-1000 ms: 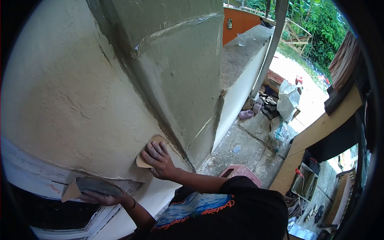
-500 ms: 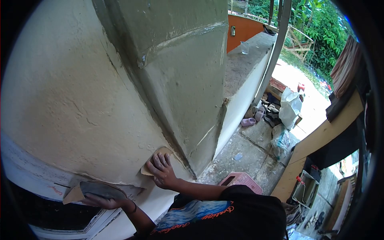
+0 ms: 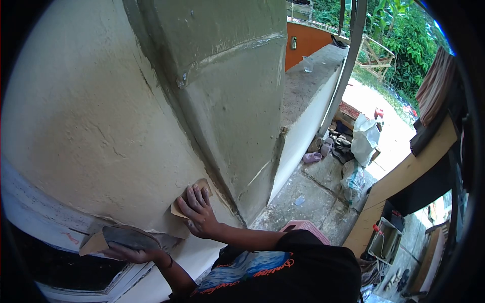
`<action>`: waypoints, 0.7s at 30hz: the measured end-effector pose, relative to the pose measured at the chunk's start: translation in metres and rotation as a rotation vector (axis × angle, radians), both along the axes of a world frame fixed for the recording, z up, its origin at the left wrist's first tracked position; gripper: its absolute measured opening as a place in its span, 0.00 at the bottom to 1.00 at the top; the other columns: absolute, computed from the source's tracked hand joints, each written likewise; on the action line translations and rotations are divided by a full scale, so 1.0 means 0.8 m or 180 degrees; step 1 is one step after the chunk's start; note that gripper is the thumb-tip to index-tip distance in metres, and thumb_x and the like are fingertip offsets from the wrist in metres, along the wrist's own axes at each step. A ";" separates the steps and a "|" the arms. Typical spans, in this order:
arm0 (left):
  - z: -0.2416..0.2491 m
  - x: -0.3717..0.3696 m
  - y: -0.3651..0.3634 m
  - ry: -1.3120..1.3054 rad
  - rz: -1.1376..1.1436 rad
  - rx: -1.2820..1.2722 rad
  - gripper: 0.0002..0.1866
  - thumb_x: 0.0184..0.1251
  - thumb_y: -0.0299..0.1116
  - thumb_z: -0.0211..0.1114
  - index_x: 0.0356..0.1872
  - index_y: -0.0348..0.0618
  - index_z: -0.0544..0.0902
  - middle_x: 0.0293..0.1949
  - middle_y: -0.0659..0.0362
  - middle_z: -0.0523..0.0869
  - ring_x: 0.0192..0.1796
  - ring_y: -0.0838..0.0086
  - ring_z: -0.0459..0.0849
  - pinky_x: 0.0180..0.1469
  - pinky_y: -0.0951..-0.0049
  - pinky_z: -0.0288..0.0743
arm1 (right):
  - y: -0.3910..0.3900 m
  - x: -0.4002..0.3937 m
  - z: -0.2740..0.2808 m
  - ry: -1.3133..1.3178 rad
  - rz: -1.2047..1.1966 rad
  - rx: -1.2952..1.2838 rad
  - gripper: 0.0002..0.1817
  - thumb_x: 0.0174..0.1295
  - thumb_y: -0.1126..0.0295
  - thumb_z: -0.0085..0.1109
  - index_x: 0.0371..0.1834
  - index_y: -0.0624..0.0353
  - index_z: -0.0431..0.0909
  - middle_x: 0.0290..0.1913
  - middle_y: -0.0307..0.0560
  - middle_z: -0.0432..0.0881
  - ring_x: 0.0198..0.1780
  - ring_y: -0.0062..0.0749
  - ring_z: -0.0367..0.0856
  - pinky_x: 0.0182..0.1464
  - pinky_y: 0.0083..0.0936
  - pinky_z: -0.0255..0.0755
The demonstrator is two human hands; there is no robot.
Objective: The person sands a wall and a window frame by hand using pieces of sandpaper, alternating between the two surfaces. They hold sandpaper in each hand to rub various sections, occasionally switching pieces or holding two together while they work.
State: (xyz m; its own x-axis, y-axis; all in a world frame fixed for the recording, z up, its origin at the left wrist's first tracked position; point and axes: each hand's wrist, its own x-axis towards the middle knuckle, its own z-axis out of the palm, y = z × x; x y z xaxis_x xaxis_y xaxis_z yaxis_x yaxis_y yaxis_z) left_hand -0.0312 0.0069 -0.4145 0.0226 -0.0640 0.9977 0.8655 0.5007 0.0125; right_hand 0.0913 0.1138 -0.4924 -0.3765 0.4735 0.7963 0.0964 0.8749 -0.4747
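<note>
My right hand (image 3: pixel 198 211) presses a tan piece of sandpaper (image 3: pixel 177 207) flat against the cream wall (image 3: pixel 101 131), close to its lower right corner. The fingers lie over the paper, and pale dust coats them. Lower left, my left hand (image 3: pixel 129 252) grips a larger curled sheet of sandpaper (image 3: pixel 132 237) with a dark grey face and tan back. It is held just in front of the white window frame (image 3: pixel 55 222). Rough patches and cracks mark the wall's surface.
A grey-green pillar (image 3: pixel 227 111) adjoins the wall on the right. Behind it runs a low ledge (image 3: pixel 313 76) with a clear plastic cup (image 3: pixel 307 64). A pink stool (image 3: pixel 305 230) stands on the concrete floor, with shoes (image 3: pixel 312 157) and white bags (image 3: pixel 366 139) farther back.
My right hand has slid slightly left along the wall with its sandpaper. The left hand and its sheet stay nearly where they were.
</note>
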 end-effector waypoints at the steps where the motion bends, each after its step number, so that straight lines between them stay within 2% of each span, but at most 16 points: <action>1: -0.005 -0.003 0.000 -0.0082 -0.0098 0.0051 0.32 0.59 0.44 0.59 0.63 0.42 0.61 0.65 0.44 0.56 0.67 0.50 0.54 0.65 0.53 0.50 | 0.000 0.000 0.026 0.0139 0.0066 -0.0003 0.29 0.54 0.64 0.49 0.61 0.59 0.63 0.65 0.69 0.50 0.67 0.62 0.46 0.66 0.53 0.31; 2: -0.007 -0.004 0.000 -0.0170 -0.0198 0.0108 0.32 0.59 0.43 0.59 0.63 0.42 0.61 0.65 0.44 0.56 0.67 0.50 0.54 0.65 0.53 0.49 | 0.001 0.001 0.041 0.0145 0.0075 0.0002 0.29 0.54 0.64 0.49 0.61 0.59 0.63 0.65 0.69 0.50 0.67 0.62 0.46 0.66 0.53 0.31; 4: -0.007 -0.004 -0.002 -0.0148 -0.0183 0.0079 0.32 0.59 0.44 0.59 0.63 0.42 0.61 0.65 0.44 0.56 0.67 0.50 0.54 0.65 0.53 0.49 | 0.000 0.001 0.055 0.0461 0.0084 -0.0023 0.36 0.43 0.68 0.57 0.62 0.52 0.62 0.65 0.60 0.55 0.67 0.54 0.51 0.66 0.48 0.37; 8: -0.008 -0.002 -0.002 -0.0204 -0.0164 0.0059 0.32 0.60 0.45 0.58 0.63 0.42 0.61 0.65 0.44 0.56 0.67 0.51 0.53 0.65 0.53 0.49 | 0.007 0.001 -0.035 0.0061 0.0108 0.0403 0.36 0.41 0.69 0.57 0.62 0.52 0.63 0.65 0.60 0.56 0.67 0.53 0.52 0.66 0.48 0.37; 9: -0.012 -0.004 0.000 -0.0228 -0.0152 0.0074 0.32 0.60 0.45 0.58 0.63 0.42 0.61 0.65 0.44 0.56 0.67 0.51 0.53 0.65 0.53 0.49 | 0.006 -0.001 -0.044 0.0046 -0.0102 0.0462 0.36 0.41 0.69 0.56 0.62 0.52 0.63 0.65 0.60 0.56 0.67 0.53 0.52 0.66 0.48 0.37; 10: -0.017 -0.008 -0.001 -0.0368 -0.0159 0.0129 0.34 0.60 0.52 0.53 0.63 0.42 0.60 0.66 0.43 0.54 0.68 0.50 0.51 0.65 0.52 0.49 | 0.002 -0.004 -0.054 0.0035 -0.0317 0.0498 0.36 0.41 0.69 0.55 0.61 0.52 0.63 0.65 0.59 0.57 0.67 0.53 0.52 0.66 0.48 0.37; 11: -0.020 -0.011 -0.001 -0.0488 -0.0171 0.0189 0.38 0.60 0.59 0.49 0.63 0.41 0.60 0.66 0.42 0.52 0.68 0.50 0.49 0.64 0.51 0.50 | -0.007 -0.006 -0.034 0.0032 -0.0381 0.0237 0.35 0.43 0.69 0.53 0.62 0.53 0.63 0.65 0.60 0.57 0.67 0.55 0.52 0.66 0.49 0.37; 12: -0.020 -0.012 0.000 -0.0475 -0.0174 0.0196 0.38 0.60 0.59 0.49 0.63 0.41 0.60 0.66 0.42 0.52 0.68 0.50 0.49 0.64 0.51 0.50 | -0.009 -0.006 -0.009 0.0045 -0.0383 0.0244 0.35 0.43 0.69 0.53 0.62 0.53 0.63 0.65 0.60 0.57 0.67 0.55 0.52 0.66 0.49 0.37; 14: -0.021 -0.012 -0.005 -0.0504 -0.0089 0.0115 0.39 0.59 0.60 0.48 0.64 0.41 0.59 0.66 0.41 0.50 0.68 0.49 0.49 0.64 0.51 0.50 | -0.012 -0.004 0.039 0.0408 0.0163 -0.0303 0.27 0.52 0.64 0.51 0.58 0.60 0.67 0.64 0.68 0.54 0.67 0.62 0.47 0.66 0.51 0.33; 15: -0.021 -0.010 -0.005 -0.0503 -0.0078 0.0113 0.39 0.59 0.60 0.48 0.64 0.41 0.59 0.66 0.41 0.50 0.68 0.49 0.49 0.64 0.51 0.50 | -0.012 -0.002 0.052 0.0400 0.0164 -0.0261 0.29 0.49 0.65 0.53 0.58 0.59 0.66 0.64 0.68 0.54 0.67 0.62 0.49 0.66 0.50 0.33; 16: -0.019 -0.008 -0.004 -0.0527 -0.0143 0.0116 0.39 0.59 0.61 0.48 0.64 0.41 0.59 0.66 0.41 0.50 0.68 0.49 0.49 0.64 0.50 0.49 | -0.010 -0.002 0.047 0.0407 0.0177 -0.0263 0.29 0.49 0.65 0.53 0.58 0.59 0.66 0.64 0.68 0.54 0.67 0.62 0.49 0.66 0.50 0.33; 18: -0.016 -0.010 -0.006 -0.0547 -0.0192 0.0106 0.39 0.59 0.61 0.48 0.64 0.41 0.59 0.66 0.41 0.50 0.68 0.48 0.49 0.64 0.50 0.49 | -0.003 -0.001 0.016 0.0122 0.0138 0.0134 0.35 0.43 0.68 0.53 0.62 0.55 0.63 0.64 0.61 0.56 0.67 0.56 0.52 0.66 0.50 0.36; 19: -0.016 -0.010 -0.005 -0.0478 -0.0235 0.0097 0.39 0.59 0.61 0.47 0.64 0.41 0.59 0.66 0.41 0.51 0.68 0.48 0.49 0.63 0.49 0.49 | 0.000 -0.001 -0.014 0.0072 0.0011 0.0363 0.35 0.42 0.69 0.55 0.61 0.55 0.64 0.64 0.62 0.57 0.66 0.56 0.52 0.66 0.50 0.37; 21: -0.019 -0.009 -0.002 -0.0447 -0.0272 0.0114 0.39 0.59 0.61 0.47 0.64 0.41 0.59 0.66 0.41 0.51 0.68 0.47 0.49 0.63 0.48 0.48 | -0.007 -0.006 -0.055 0.0036 -0.0130 0.0291 0.35 0.42 0.70 0.56 0.61 0.55 0.64 0.64 0.62 0.57 0.66 0.56 0.52 0.66 0.50 0.37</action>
State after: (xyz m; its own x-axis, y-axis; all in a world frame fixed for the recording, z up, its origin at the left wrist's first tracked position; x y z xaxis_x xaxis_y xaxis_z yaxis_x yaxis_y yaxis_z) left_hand -0.0382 0.0054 -0.4296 -0.1240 -0.0952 0.9877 0.8935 0.4223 0.1529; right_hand 0.0866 0.1083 -0.5361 -0.3492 0.4134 0.8409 0.1279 0.9101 -0.3942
